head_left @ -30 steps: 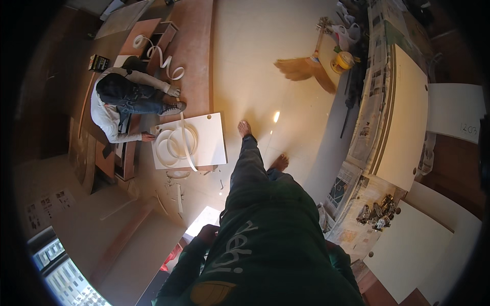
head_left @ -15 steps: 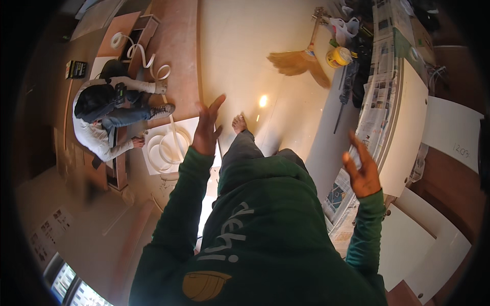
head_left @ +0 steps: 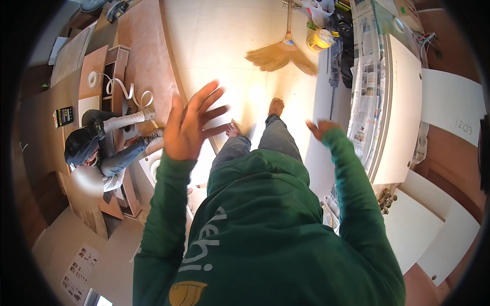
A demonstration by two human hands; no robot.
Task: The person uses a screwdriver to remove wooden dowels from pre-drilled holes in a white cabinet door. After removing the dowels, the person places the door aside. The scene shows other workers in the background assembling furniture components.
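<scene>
My left hand is raised in front of me with its fingers spread and nothing in it. Beyond it to the left lies a reddish-brown board. My right hand hangs over the floor, fingers apart and holding nothing. Nearest to it on the right is a stack of white panels edged with newspaper. Below my hands, my bare feet stand on the pale floor. A grass broom lies ahead of them.
A co-worker sits at the left by a wooden drawer unit, near a curled white strip. A yellow tub, a plastic bag and a long-bit drill lie at the right. White boards lean farther right.
My left hand has risen and spread its fingers; my right hand has moved inward and forward. I have stepped forward, so the broom and tub sit higher in view. The co-worker has bent lower.
</scene>
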